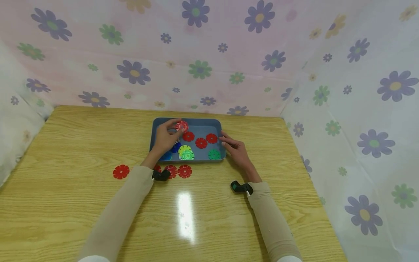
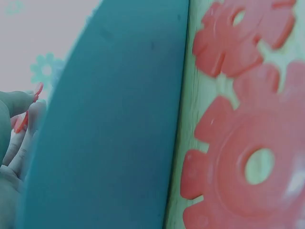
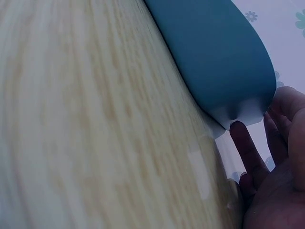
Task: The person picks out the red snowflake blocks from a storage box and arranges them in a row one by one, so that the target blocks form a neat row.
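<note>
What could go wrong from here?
- The left hand pinches a red disc at the fingertips; it might slip and drop into the tray.
- The left wrist camera sits over the red discs on the table; it could knock them askew.
- The right hand, at the tray's right end, might nudge it.

Purple, green and orange flowers (image 1: 134, 72) dot a pink-tinged back wall (image 1: 226, 62) rising behind a yellowish wood-grain table (image 1: 88, 138), with a paler left wall (image 1: 13, 123) and right wall (image 1: 356, 105) in the same floral print. Faint creases line the right wall, and a bright white glare (image 1: 185, 214) streaks the table's glossy top.
</note>
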Tool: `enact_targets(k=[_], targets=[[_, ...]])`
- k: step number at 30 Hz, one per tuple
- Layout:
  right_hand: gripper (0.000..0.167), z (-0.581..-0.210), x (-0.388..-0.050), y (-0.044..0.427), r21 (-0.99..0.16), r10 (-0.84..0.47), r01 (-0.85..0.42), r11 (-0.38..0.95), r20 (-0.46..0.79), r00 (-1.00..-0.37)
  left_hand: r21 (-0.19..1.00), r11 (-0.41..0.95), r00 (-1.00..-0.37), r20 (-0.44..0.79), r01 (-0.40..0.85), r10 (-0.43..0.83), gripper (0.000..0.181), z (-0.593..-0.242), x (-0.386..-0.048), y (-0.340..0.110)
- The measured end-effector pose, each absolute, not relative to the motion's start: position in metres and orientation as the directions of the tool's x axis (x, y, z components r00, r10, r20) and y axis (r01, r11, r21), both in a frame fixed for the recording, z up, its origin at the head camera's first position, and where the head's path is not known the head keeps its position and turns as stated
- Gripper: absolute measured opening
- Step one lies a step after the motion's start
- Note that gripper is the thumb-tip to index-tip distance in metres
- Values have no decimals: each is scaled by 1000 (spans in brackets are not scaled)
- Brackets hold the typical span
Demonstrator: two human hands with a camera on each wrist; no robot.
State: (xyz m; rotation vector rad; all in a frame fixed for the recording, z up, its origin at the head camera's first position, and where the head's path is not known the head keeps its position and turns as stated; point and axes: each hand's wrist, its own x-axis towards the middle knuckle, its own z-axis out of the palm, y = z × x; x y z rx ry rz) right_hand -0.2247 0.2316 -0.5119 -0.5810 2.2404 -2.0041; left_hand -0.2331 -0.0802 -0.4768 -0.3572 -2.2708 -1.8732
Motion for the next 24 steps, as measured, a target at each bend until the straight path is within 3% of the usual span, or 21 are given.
enact_targets(k=[8, 24], targets=[[33, -513, -225, 232, -971, -329, -229, 74, 193, -924, 959, 196, -973, 178, 205, 145, 46, -465, -208, -81], [33, -509, -224, 230, -969, -331, -229, 96, 186, -925, 973, 92, -939, 175, 211, 295, 38, -474, -155, -72]])
